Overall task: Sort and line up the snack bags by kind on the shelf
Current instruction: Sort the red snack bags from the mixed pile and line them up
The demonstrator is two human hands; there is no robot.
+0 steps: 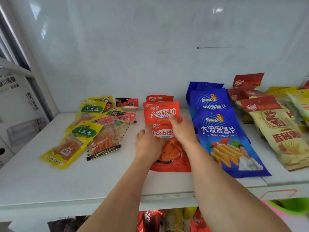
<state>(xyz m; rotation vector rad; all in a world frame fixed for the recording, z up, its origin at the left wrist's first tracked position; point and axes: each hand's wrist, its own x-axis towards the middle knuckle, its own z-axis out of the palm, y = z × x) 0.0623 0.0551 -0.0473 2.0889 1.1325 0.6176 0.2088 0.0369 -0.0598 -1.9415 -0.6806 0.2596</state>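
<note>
At shelf (50,180) centre, between yellow bags (78,136) and blue bags (224,139): red bags (163,113) stacked in a front-to-back column, long axis running away from edge, tops toward back wall. Both hands on stack. Left hand (148,144) fingers curled on front bag's left edge; right hand (182,129) pinching 2nd bag's lower right corner, nearer to it.

On the shelf (33,181) I count three orange-red bags (163,113), three blue bags (224,136), two yellow-green bags (73,144) clearly seen, and about four small dark-topped packs (107,141). The beige bags (280,133) overlap, their number is unclear.
</note>
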